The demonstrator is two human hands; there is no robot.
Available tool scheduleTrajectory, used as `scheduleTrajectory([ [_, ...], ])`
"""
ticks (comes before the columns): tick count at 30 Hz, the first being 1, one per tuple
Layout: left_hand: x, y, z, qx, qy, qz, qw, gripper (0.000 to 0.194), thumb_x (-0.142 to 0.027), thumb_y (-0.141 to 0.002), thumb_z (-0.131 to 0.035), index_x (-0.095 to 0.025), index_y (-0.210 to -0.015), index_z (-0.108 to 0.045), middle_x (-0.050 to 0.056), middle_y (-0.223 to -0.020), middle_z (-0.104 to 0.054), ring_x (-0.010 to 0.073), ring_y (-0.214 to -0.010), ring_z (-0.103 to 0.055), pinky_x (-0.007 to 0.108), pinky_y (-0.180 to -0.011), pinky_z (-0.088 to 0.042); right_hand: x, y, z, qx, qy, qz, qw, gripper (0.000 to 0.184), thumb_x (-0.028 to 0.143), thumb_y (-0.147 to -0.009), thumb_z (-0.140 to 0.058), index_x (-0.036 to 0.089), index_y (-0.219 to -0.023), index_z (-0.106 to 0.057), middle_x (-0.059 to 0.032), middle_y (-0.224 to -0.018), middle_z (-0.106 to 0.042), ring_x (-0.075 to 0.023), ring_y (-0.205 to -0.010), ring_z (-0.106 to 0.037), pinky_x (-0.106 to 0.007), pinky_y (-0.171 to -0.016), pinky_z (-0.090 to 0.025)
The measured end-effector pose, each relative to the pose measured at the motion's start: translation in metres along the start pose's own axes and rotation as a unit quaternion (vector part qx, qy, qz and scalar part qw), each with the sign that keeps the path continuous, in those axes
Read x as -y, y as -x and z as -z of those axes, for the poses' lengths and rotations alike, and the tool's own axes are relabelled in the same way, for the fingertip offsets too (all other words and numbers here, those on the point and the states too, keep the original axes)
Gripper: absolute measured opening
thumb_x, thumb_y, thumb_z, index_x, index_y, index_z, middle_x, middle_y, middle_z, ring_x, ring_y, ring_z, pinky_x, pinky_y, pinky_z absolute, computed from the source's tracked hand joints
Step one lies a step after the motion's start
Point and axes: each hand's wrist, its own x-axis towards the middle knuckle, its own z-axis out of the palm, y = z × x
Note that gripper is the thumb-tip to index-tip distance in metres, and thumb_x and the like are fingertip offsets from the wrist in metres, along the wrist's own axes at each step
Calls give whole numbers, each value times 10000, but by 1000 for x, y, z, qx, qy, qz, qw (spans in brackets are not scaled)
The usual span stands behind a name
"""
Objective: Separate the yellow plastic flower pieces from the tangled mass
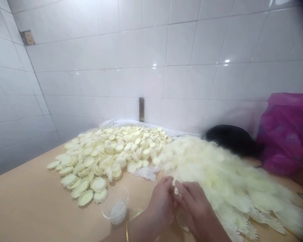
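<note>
My left hand and my right hand meet at the lower middle of the head view, fingers curled inward. Between their fingertips shows a small pale yellow piece; most of it is hidden by the fingers. Both hands look closed on it. Left of them spreads a large heap of pale yellow round pieces with scalloped edges. Close by on the right lies another pile of pale yellow, frilly-edged pieces, flatter and blurred. A clear round bowl with something white in it stands beside my left forearm.
All this lies on a tan tabletop against a white tiled wall. A black rounded object and a magenta plastic bag are at the right back. White thin material lies between the piles.
</note>
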Motion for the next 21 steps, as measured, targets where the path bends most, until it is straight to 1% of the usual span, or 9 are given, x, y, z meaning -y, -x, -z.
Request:
scheduleTrajectory([
  [1, 1, -1, 1, -3, 9, 20, 1000, 46, -183, -734, -473, -158, -773, -472, -30, -536, -457, 79, -444, -447, 187, -467, -325, -2, 3, -3, -8, -4, -1, 1000, 295, 67, -807, -383, 142, -1058, -517, -91, -807, -538, -194, -731, -504, -330, -607, -463],
  [6, 8, 1, 7, 29, 53, 119, 991, 374, -424, -828, -357, -144, -604, -465, 0, -484, -452, 91, -410, -441, 197, -437, -325, -1, 8, -10, -16, -9, -8, 1000, 187, 142, -848, -352, 188, -872, -532, -44, -681, -509, -161, -612, -487, -288, -540, -411],
  [9, 9, 7, 7, 43, 145, 172, 973, 403, -447, -807, -412, -149, -536, -435, 7, -481, -461, 98, -475, -498, 188, -491, -374, 5, 7, -11, -13, 37, 1, 999, 187, 186, -849, -371, 209, -759, -534, -41, -641, -516, -172, -586, -480, -311, -536, -378],
  [12, 7, 10, 7, 39, 201, 181, 962, 380, -413, -803, -440, -150, -530, -443, 32, -544, -519, 119, -594, -560, 196, -599, -426, 14, 4, -12, 5, 74, 10, 997, 181, 193, -825, -413, 209, -689, -532, -44, -648, -550, -182, -592, -482, -335, -556, -367],
  [14, 4, 11, 9, 0, 191, 167, 967, 311, -374, -792, -471, -139, -589, -493, 38, -607, -561, 121, -618, -565, 201, -620, -433, 20, 3, -11, 18, 99, 4, 995, 159, 200, -818, -410, 195, -823, -569, -69, -778, -595, -208, -705, -526, -363, -621, -401],
  [16, 1, 9, 12, -35, 156, 165, 973, 248, -367, -751, -527, -129, -683, -543, 38, -663, -588, 129, -622, -564, 213, -610, -435, 25, 2, -9, 28, 96, -10, 995, 266, 224, -821, -402, 171, -1051, -526, -103, -985, -591, -231, -882, -539, -370, -695, -439],
  [17, 1, 8, 14, -36, 146, 167, 974, 247, -373, -728, -553, -127, -714, -553, 38, -676, -589, 132, -625, -563, 216, -605, -436, 27, 1, -6, 36, 86, -16, 996, 321, 240, -823, -407, 165, -1126, -483, -111, -1068, -568, -231, -948, -531, -355, -711, -455],
  [19, 2, 4, 19, 3, 151, 158, 976, 234, -353, -707, -579, -121, -720, -552, 35, -664, -572, 129, -619, -557, 210, -585, -433, 34, -6, 2, 49, 60, -26, 997, 352, 250, -828, -418, 174, -1172, -443, -107, -1164, -526, -217, -1022, -517, -321, -725, -476],
  [21, 3, 2, 24, 60, 173, 124, 975, 172, -289, -725, -565, -118, -716, -544, 29, -643, -551, 116, -605, -547, 201, -569, -430, 46, -21, 13, 34, 36, -37, 998, 329, 211, -832, -407, 187, -1157, -455, -100, -1179, -511, -216, -1054, -500, -331, -779, -466],
])
